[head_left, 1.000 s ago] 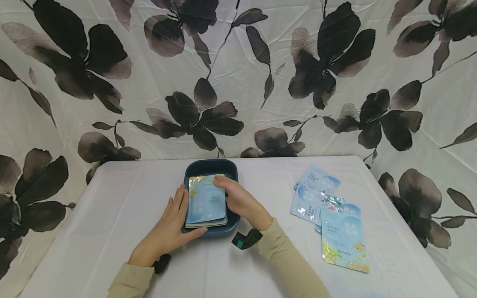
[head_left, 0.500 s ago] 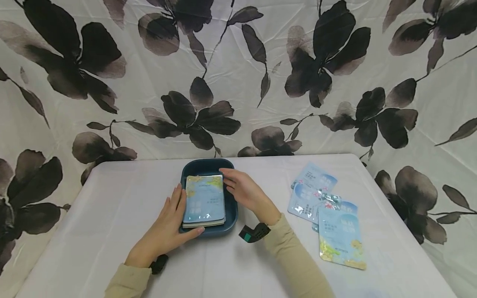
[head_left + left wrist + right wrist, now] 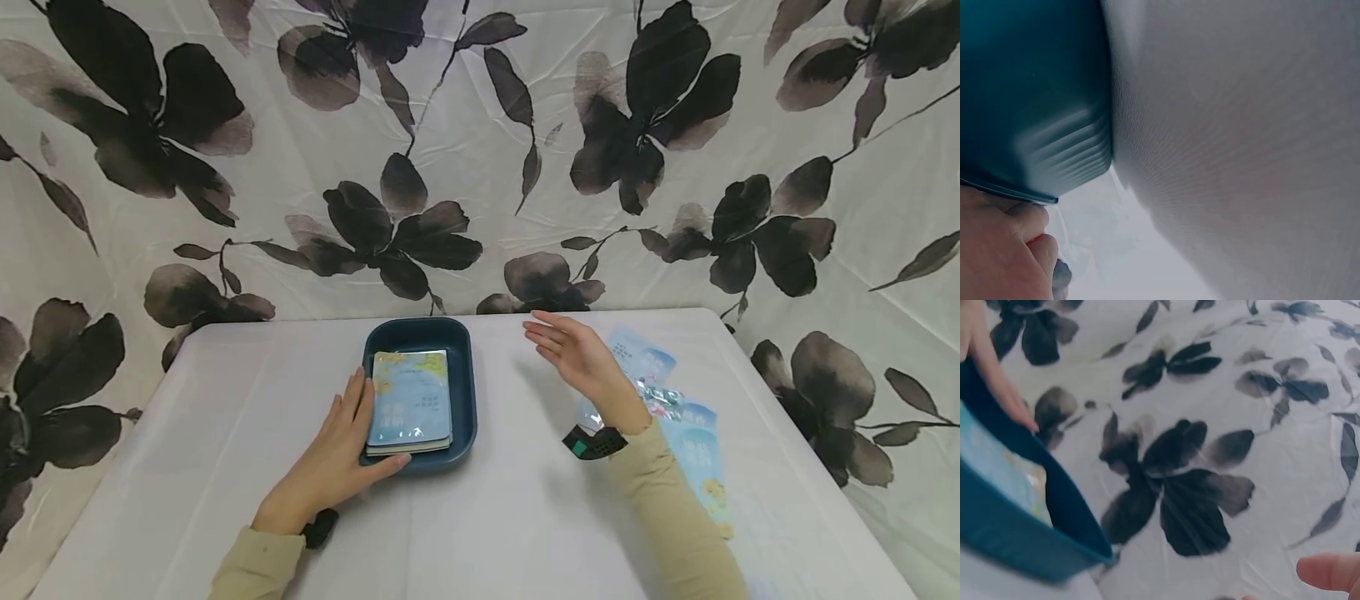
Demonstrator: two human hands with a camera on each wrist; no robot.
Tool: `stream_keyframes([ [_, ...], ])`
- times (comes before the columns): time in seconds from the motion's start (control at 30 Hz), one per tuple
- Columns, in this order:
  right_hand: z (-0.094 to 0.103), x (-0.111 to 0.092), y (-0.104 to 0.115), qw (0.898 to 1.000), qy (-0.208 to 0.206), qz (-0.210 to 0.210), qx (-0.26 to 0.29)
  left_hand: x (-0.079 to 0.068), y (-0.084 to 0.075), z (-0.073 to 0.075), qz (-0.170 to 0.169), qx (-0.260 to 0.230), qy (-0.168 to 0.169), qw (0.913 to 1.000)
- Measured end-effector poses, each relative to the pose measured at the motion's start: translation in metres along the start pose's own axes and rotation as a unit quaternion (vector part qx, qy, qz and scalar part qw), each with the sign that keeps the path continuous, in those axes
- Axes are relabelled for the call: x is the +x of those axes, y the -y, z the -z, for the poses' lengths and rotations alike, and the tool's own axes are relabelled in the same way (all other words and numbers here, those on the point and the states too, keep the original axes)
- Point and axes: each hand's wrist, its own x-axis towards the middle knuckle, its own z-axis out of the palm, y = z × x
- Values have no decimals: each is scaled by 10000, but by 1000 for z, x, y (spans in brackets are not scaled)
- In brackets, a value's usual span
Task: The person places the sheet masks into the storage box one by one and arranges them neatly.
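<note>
A stack of flat, light-blue sachets [image 3: 409,402] with yellow corner prints lies in a dark blue tray [image 3: 464,408]. My left hand [image 3: 330,458] rests along the tray's left rim, fingers straight, its thumb reaching across the front rim. In the left wrist view that hand meets the rim beside the tray's ribbed outer wall [image 3: 1072,144]. To the right of the tray, my right hand [image 3: 585,362] hovers with extended fingers and holds nothing. Behind it and its forearm, several loose sachets [image 3: 697,442] overlap on the table, partly hidden.
A white cloth covers the table [image 3: 510,525]. Along the table's back edge hangs a white curtain [image 3: 502,125] printed with dark flowers. Each wrist wears a black strap device, such as the right wristband [image 3: 596,443].
My right hand has come off the sachet stack and moved right, out of the tray toward the loose sachets. My left hand has stayed at the tray's rim.
</note>
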Motion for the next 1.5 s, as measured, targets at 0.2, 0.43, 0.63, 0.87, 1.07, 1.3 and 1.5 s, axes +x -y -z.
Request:
stream_keyframes([
  [0.2, 40, -16, 24, 9986, -246, 55, -466, 0, 2, -1, 4, 12, -1, 10000],
  [0.43, 83, -32, 32, 9903, -845, 26, -1102, 0, 3, -2, 1, 12, -64, 10000],
  [0.63, 115, -46, 22, 9347, -1648, 277, -3138, -1, 4, -2, 51, -43, 2, 10000],
  [0.87, 137, -52, 8, 8509, -1834, 415, -4906, -1, 3, 0, 90, -105, -32, 9999],
  [1.07, 146, -47, 0, 7797, -1292, 388, -6115, -1, 4, -1, 125, -75, -13, 9999],
  [1.3, 143, -46, -6, 7217, -1187, 279, -6813, 2, 2, -3, 52, -106, -27, 9999],
  [1.5, 136, -44, -6, 6902, -1257, -239, -7122, 3, 1, -2, 19, -86, -2, 10000],
])
